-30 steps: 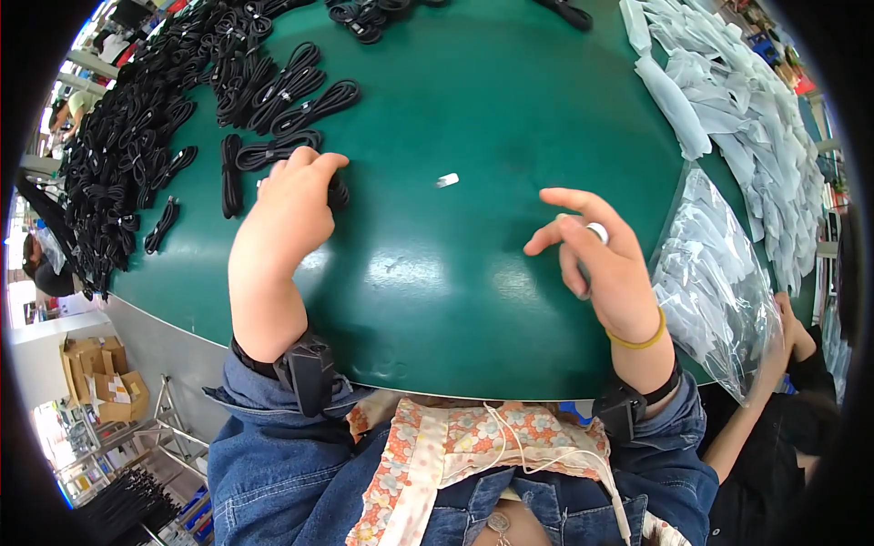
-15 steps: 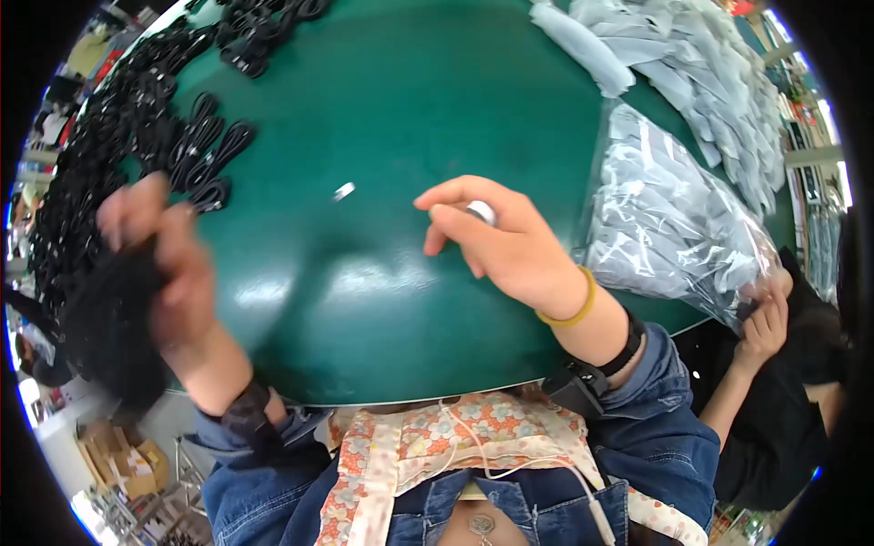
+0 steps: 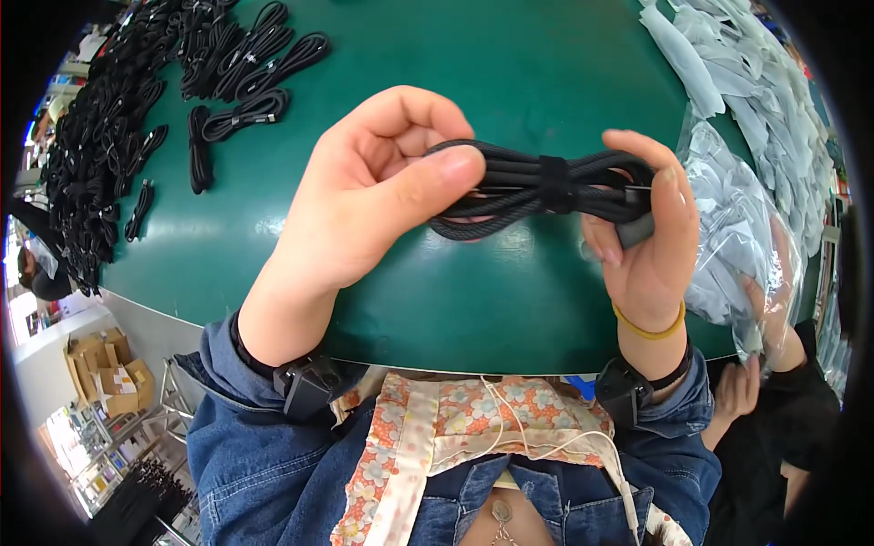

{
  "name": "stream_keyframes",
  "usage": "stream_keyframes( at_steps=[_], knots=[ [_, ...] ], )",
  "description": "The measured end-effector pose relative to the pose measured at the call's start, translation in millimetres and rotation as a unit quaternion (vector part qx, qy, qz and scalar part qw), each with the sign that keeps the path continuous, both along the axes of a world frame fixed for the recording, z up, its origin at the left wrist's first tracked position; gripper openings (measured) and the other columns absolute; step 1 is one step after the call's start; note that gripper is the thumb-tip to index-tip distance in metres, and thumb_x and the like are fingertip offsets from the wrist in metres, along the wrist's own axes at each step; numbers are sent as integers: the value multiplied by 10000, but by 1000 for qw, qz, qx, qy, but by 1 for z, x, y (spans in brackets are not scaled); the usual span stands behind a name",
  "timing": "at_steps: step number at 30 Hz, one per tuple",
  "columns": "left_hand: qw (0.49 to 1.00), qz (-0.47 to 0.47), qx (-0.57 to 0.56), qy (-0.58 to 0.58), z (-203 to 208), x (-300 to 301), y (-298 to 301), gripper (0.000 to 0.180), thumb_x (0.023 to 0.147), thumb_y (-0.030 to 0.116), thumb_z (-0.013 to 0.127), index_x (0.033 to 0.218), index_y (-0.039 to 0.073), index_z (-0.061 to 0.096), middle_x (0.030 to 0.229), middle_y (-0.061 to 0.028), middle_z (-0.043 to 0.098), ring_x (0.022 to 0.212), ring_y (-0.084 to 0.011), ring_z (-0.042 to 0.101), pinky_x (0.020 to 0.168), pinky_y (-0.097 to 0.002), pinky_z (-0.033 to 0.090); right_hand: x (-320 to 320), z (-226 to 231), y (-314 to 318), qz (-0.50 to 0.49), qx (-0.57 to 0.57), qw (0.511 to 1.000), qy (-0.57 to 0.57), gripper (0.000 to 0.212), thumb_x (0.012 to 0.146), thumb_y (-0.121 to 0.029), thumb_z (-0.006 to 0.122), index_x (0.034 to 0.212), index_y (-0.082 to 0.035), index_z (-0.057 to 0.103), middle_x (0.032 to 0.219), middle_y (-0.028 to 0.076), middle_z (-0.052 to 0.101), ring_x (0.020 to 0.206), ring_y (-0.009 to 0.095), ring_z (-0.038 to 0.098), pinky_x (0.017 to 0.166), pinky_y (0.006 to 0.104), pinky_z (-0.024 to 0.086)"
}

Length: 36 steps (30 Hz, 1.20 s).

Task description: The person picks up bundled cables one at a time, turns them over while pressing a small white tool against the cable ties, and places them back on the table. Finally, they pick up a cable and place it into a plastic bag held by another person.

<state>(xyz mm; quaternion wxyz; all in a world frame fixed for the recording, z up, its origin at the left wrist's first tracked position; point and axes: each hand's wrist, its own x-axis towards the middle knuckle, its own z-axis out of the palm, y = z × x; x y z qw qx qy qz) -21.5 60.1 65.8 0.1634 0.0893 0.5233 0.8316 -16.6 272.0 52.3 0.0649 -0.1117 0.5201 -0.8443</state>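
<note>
A coiled black braided cable [image 3: 519, 173] is held up over the green table, wrapped round its middle by a black strap [image 3: 556, 185]. My left hand [image 3: 373, 187] pinches the coil's left end between thumb and fingers. Around the right end, beside a dark plug, curl the fingers of my right hand [image 3: 651, 227]. Something grey [image 3: 635, 230] shows below the plug within that hand; what it is, I cannot make out.
More coiled black cables [image 3: 118, 127] are heaped along the left side of the green table [image 3: 473, 309]. Grey pouches [image 3: 774, 100] pile up at the far right. Near them a co-worker's hands [image 3: 737, 387] hold a clear bag [image 3: 728, 237] of pouches. Cardboard boxes [image 3: 114, 378] stand lower left.
My left hand has come from the far left, where it was blurred with something black, to the middle. My right hand has moved right and now grips the cable. The view has shifted.
</note>
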Motion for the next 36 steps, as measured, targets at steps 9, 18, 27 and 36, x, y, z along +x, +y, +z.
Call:
stream_keyframes(
  at_steps=[9,18,27,36],
  knots=[
    [999,6,-7,48,1,5,5,271,792,121,535,989,-31,429,851,-88,568,786,-124,564,705,-230,462,6,1,-3,-41,5,999,10,411,897,-286,306,1050,73,435,668,108,539,408,66,368,411,189,301],
    [999,30,8,30,-2,5,4,270,777,82,550,997,-22,435,864,-94,570,792,-131,570,701,-233,461,8,3,-3,-13,-54,998,2,495,902,-344,221,1039,82,431,666,118,535,408,80,376,414,205,311],
    [980,40,-47,191,-4,-1,-2,261,722,18,590,936,-16,445,860,-131,554,803,-210,572,694,-283,476,3,2,4,32,-12,999,23,494,897,-340,221,1059,81,422,659,113,516,410,76,368,418,199,314],
    [779,126,-230,570,-2,-1,2,399,559,-92,682,855,36,448,967,-184,412,815,-364,553,802,-446,452,1,0,1,-16,11,995,101,439,781,-230,521,1072,82,422,764,118,509,580,75,431,472,185,331]
  ],
)
